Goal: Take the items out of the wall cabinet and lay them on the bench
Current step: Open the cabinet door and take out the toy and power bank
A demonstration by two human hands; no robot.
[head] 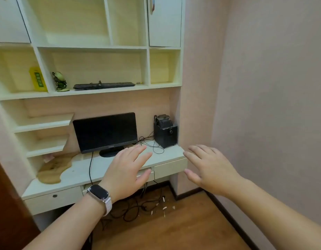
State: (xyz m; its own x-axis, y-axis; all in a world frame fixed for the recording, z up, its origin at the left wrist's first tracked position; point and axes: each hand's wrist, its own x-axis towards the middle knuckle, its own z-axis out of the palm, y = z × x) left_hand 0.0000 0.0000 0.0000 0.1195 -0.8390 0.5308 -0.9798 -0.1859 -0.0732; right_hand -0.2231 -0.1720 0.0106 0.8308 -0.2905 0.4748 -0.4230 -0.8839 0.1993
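The wall cabinet has pale open shelves. On its lower shelf lie a black keyboard, a small green ornament wound with a dark cord, a yellow box and a tiny pen-like item. Below is the pale bench. My left hand, with a watch on the wrist, hovers open over the bench's front edge. My right hand is open too, held in the air to the right of the bench. Both hands hold nothing.
On the bench stand a black monitor, a black speaker box with loose wires, and a tan mat at the left. Drawers sit under the benchtop. Cables and small scraps lie on the wooden floor. A pink wall closes the right side.
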